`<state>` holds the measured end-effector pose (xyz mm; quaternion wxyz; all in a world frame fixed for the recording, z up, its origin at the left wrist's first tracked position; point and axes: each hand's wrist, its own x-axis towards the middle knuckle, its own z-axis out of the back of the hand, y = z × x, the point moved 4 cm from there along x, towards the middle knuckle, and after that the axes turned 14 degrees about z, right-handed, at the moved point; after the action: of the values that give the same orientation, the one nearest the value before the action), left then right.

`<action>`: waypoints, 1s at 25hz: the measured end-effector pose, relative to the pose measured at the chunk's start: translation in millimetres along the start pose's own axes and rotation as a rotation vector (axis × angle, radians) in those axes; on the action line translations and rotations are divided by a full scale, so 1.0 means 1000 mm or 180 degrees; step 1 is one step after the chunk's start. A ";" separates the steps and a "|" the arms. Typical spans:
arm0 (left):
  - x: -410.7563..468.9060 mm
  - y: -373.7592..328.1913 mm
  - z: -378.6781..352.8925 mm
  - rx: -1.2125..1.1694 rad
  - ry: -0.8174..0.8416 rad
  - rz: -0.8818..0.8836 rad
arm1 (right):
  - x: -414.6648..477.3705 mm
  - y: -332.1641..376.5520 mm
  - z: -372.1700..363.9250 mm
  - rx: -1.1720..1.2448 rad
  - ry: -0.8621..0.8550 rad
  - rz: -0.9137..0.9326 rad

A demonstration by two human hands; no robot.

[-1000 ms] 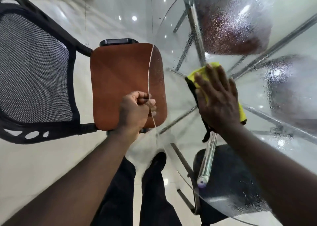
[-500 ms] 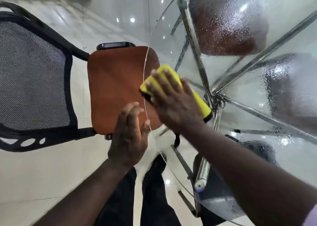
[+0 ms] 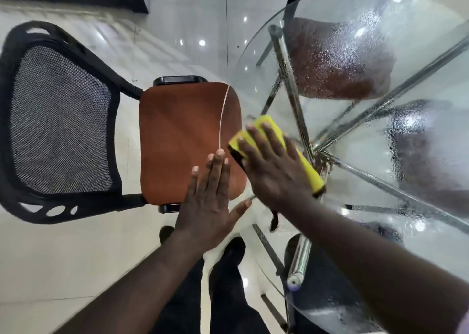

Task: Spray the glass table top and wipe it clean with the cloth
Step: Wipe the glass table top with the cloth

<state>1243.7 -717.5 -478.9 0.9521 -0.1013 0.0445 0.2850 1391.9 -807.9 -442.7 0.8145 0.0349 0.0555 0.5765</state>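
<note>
A round glass table top (image 3: 253, 62) fills the right side, its far part beaded with spray droplets. My right hand (image 3: 271, 166) lies flat with spread fingers on a folded yellow cloth (image 3: 308, 170), pressing it on the glass near the table's left edge. My left hand (image 3: 208, 201) is held flat with straight fingers at the rim of the glass, just left of the right hand, holding nothing. No spray bottle is in view.
A chair with a brown seat (image 3: 182, 140) and black mesh back (image 3: 58, 120) stands left, tucked partly under the glass. Chrome table legs (image 3: 291, 92) and other chair seats (image 3: 337, 62) show through the glass. My legs and shoes (image 3: 228, 257) stand on the white tiled floor below.
My left hand let go of the glass edge and opened flat. My right hand swept the yellow cloth leftward toward the table's edge, then a little back.
</note>
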 end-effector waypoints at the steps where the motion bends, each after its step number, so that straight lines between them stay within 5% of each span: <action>1: 0.000 0.001 -0.001 0.0022 -0.0047 -0.0039 | 0.030 -0.005 0.001 -0.0047 -0.0086 0.0261; 5: 0.001 -0.002 0.009 0.0103 -0.0084 -0.0125 | 0.087 -0.068 0.010 -0.0044 -0.0282 -0.0070; 10: 0.022 0.001 0.026 -0.0053 0.0123 -0.0134 | 0.005 -0.073 0.013 -0.0115 -0.0169 -0.0878; 16: 0.072 0.020 0.030 -0.0797 -0.0439 -0.0289 | 0.098 -0.026 0.001 -0.0082 -0.0032 0.0417; 19: 0.103 0.010 0.036 -0.0791 -0.0432 -0.0451 | 0.152 -0.107 0.010 -0.0213 -0.0345 0.0045; 22: 0.141 -0.011 0.038 -0.0889 -0.0263 -0.0425 | 0.097 -0.159 0.021 -0.0289 -0.0279 -0.0622; 25: 0.153 -0.031 0.030 -0.0873 -0.0104 -0.0236 | 0.014 -0.131 0.019 -0.0335 -0.0045 -0.0792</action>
<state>1389.6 -654.8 -465.8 0.9398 -0.2274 -0.0141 0.2546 1521.0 -838.2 -440.4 0.8807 -0.0110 0.0233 0.4729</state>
